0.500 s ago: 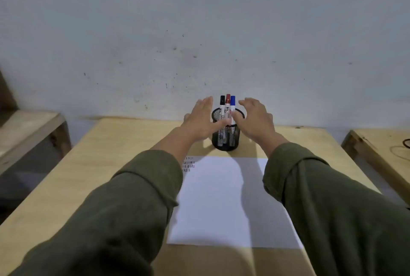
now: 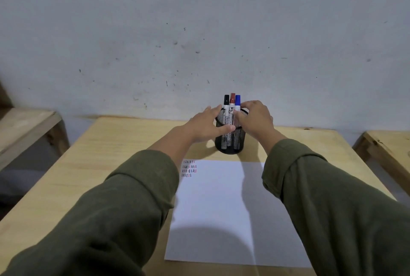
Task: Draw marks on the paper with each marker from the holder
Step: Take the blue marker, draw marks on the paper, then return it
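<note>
A: What is the biggest thing in front of you?

B: The pale wall (image 2: 199, 31), scuffed with dark specks, behind the holder. Next the wooden worktop (image 2: 93, 164), which carries the holder near its far edge. A wooden bench (image 2: 24, 125) stands off to the left of the holder, and another wooden surface (image 2: 390, 145) off to the right.

A: And the paper?

B: The white paper (image 2: 226, 209) lies flat on the worktop just on my side of the holder. Its corner nearest the holder's left side bears 4 short rows of small black and red marks (image 2: 189, 168).

A: Your arms?

B: Both come in olive sleeves (image 2: 106, 215). My left hand (image 2: 205, 126) is against the holder's left side, fingers spread and loosely open, thumb lying across the mesh front. My right hand (image 2: 255, 118) is at the holder's right rim, fingers curled toward the markers; I cannot tell whether they grip one.

A: The holder itself?

B: A black mesh holder (image 2: 230, 140), upright, between my hands. In it stand 3 capped markers: the black marker (image 2: 226, 103) on the left, the red marker (image 2: 232, 101) in the middle, the blue marker (image 2: 237, 101) on the right.
</note>
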A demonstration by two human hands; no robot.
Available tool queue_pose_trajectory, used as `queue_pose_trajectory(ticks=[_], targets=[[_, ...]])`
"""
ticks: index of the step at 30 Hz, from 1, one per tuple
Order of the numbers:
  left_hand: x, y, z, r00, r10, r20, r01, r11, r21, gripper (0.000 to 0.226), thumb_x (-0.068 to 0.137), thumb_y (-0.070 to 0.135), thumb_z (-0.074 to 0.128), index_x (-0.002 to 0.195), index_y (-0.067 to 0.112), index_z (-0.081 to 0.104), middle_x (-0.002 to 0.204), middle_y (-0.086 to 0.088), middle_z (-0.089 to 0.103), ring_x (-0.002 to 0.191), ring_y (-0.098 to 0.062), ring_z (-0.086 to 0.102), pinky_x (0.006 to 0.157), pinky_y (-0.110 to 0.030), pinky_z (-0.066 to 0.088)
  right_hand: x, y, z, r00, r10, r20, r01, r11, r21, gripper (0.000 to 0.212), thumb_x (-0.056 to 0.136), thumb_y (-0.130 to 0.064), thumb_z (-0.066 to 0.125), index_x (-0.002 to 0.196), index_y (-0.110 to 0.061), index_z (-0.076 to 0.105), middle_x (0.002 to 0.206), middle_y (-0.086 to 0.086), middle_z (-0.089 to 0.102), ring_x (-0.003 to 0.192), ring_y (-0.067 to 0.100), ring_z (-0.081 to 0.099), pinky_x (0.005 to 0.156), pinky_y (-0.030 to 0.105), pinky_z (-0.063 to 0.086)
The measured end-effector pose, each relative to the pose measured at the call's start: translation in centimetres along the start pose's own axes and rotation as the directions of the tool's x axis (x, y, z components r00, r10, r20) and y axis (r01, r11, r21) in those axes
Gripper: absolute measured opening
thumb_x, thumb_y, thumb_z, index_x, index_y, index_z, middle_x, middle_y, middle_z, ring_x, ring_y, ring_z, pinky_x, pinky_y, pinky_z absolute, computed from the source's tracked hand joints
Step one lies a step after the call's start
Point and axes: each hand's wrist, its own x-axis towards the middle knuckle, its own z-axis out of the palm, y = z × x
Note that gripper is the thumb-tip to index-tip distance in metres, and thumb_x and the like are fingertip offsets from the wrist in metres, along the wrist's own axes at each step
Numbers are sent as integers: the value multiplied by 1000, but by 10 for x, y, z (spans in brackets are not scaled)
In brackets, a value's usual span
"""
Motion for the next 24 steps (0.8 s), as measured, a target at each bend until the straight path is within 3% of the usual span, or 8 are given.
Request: queue_pose_trajectory(ticks=[8,12,19,24], targets=[[1,0,-2,999,-36,22,36,999,-28,86,79,58,56,147,33,11,158,-14,9,147,-23,8,116,-39,14,1,-3,2,995,99,-24,-91,970,228,27,83,-27,62,108,-21,69,120,8,64,109,25,58,90,37,45],[-1,4,-4,998,-48,31,49,998,-30,85,80,57,57,147,33,11,158,-13,8,147,-24,10,115,-38,15,3,-4,1,988,153,-23,-138,936,324,23,83,-21,62,105,-17,68,107,2,60,91,18,55,80,31,45],[-7,10,-7,998,-58,23,59,998,-16,89,80,56,56,148,25,9,158,-13,8,147,-23,8,116,-36,15,5,-9,-10,968,250,-20,-212,859,466,13,84,-25,64,93,-15,63,104,6,65,86,18,55,72,29,41],[-14,14,-15,993,-49,-103,51,999,9,80,83,59,49,147,21,19,158,-9,16,147,-22,9,118,-44,15,1,-23,-36,976,203,-78,-124,813,569,25,86,-25,64,105,-10,65,100,2,61,90,17,55,78,28,41]])
